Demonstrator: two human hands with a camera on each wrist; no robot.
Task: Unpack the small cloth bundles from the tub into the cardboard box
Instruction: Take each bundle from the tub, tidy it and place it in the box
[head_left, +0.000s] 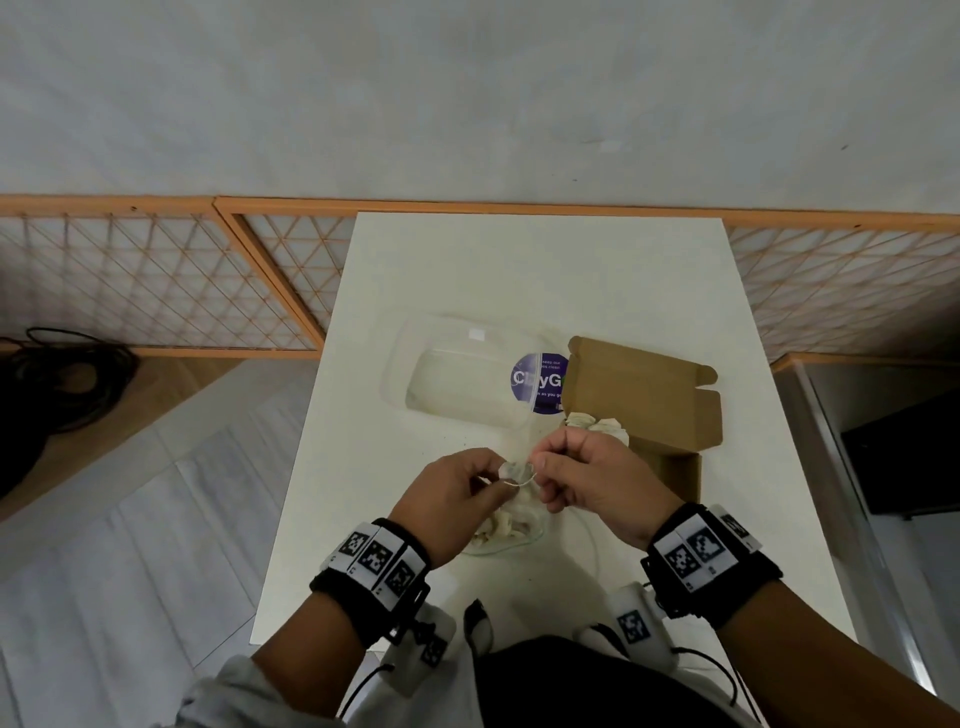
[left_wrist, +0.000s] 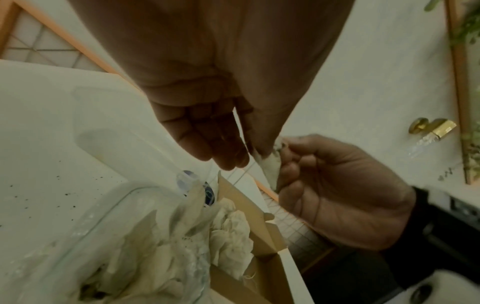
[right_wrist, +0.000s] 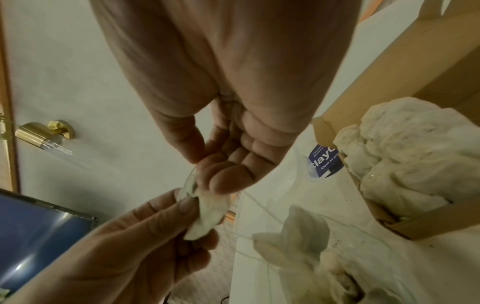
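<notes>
Both hands hold one small white cloth bundle (head_left: 511, 471) above the clear tub (head_left: 537, 538). My left hand (head_left: 493, 477) pinches its left side between thumb and fingers. From the right, my right hand (head_left: 539, 464) pinches it at the top, where a thin string loops out. The same bundle (right_wrist: 207, 216) shows between both hands in the right wrist view. More cloth bundles (left_wrist: 145, 259) lie in the tub below. The brown cardboard box (head_left: 644, 400) stands open just right of the hands, with several bundles (head_left: 597, 423) in its near left corner.
A clear plastic lid (head_left: 457, 374) with a purple sticker (head_left: 537, 382) lies on the white table (head_left: 519, 270) behind the tub, touching the box's left side. Dark crumbs speckle the table near the tub. The table's right edge runs close past the box.
</notes>
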